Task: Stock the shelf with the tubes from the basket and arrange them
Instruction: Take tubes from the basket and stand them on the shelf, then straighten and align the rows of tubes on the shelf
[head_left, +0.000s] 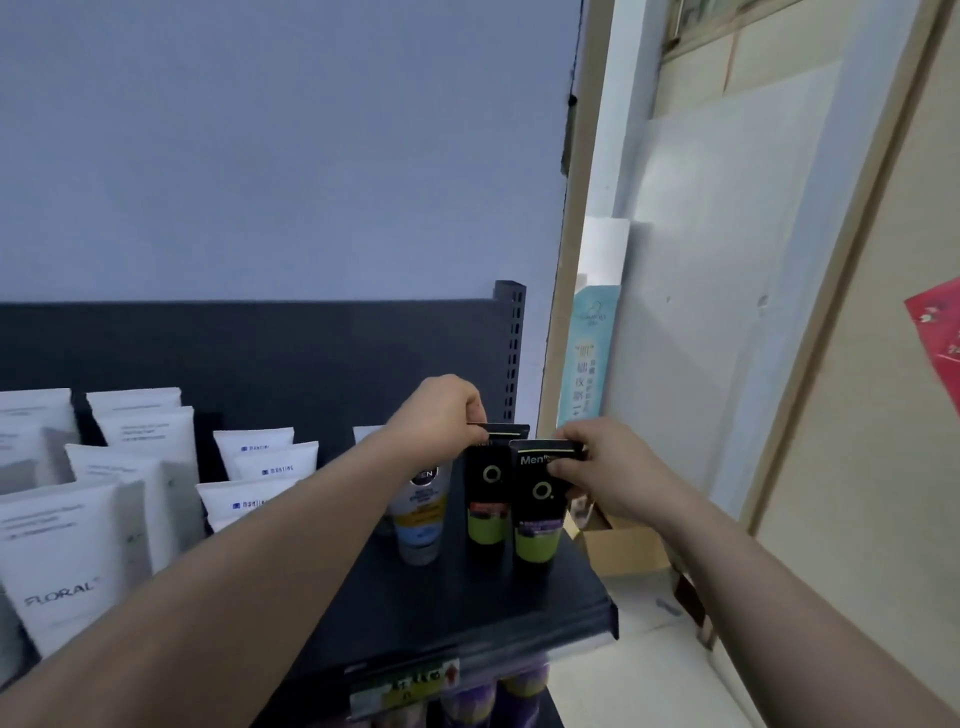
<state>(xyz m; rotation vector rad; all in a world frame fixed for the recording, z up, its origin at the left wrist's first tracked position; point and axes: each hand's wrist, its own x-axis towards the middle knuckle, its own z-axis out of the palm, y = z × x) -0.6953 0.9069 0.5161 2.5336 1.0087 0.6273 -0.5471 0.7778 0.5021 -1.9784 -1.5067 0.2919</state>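
Note:
Two black-and-green tubes stand upright near the right end of the dark shelf (566, 597). My left hand (441, 418) pinches the top crimp of the rear black tube (487, 499). My right hand (605, 462) grips the top of the front black tube (537, 514), which reads "Men". A white, yellow and blue tube (421, 519) stands just left of them, partly hidden by my left forearm. No basket is in view.
Rows of white tubes (57, 566) fill the shelf's left and middle. The shelf's perforated upright (511, 348) rises behind the black tubes. A cardboard box (623, 551) sits on the floor to the right, beside a wall. More products (498, 696) show on the shelf below.

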